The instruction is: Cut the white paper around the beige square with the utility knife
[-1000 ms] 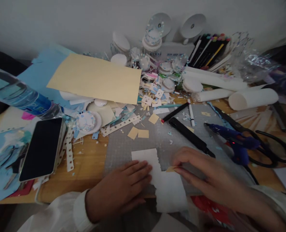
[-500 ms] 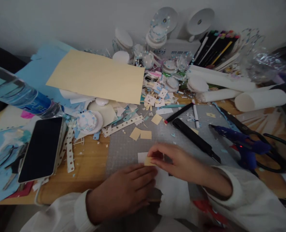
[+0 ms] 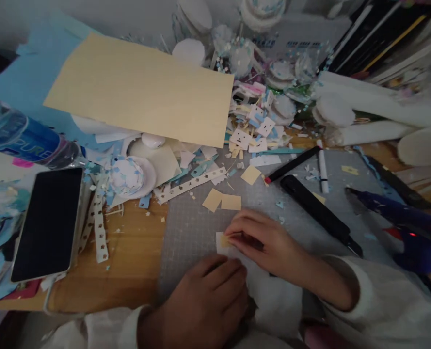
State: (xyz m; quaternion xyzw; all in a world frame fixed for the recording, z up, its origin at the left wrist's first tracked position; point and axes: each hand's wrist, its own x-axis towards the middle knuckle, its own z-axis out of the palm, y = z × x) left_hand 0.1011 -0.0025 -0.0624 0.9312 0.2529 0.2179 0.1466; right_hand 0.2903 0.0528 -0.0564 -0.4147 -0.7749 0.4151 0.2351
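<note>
A water bottle (image 3: 22, 140) at the left edge read "PURE" on its blue label. On the grey cutting mat (image 3: 193, 228), the right hand (image 3: 262, 240) lay palm down, fingertips pinching a small tan paper square (image 3: 224, 240) against white paper (image 3: 273, 300). The left hand (image 3: 208, 300) pressed that paper flat, fingers together.

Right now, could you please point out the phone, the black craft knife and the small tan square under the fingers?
phone (image 3: 48, 223), head view, middle of its dark screen.
black craft knife (image 3: 319, 213), head view, mid-handle.
small tan square (image 3: 224, 241), head view, its exposed corner.
</note>
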